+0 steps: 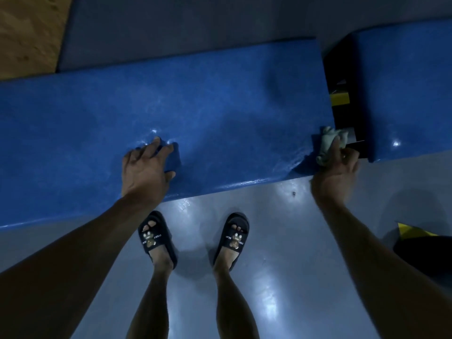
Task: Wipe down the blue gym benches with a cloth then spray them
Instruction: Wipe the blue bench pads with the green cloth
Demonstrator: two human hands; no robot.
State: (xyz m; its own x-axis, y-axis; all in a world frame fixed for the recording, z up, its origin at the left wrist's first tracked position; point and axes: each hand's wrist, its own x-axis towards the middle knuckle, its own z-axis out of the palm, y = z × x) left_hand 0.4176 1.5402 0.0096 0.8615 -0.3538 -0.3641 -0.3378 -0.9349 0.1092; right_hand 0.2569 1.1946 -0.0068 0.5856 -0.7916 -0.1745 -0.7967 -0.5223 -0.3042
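Observation:
A long blue padded bench [208,104] runs across the view from left to right. My left hand [146,167] rests flat on its near part, fingers spread, holding nothing. My right hand [336,170] grips a crumpled pale cloth [330,143] at the bench's near right corner. A second blue bench pad [403,94] sits to the right, separated by a dark gap. No spray bottle is visible.
In the gap between the pads a black frame with a yellow part [341,99] shows. My feet in black slides [193,238] stand on the shiny grey floor [281,241]. A dark object with a yellow edge [420,243] lies at the right. A brown surface [27,33] is at the top left.

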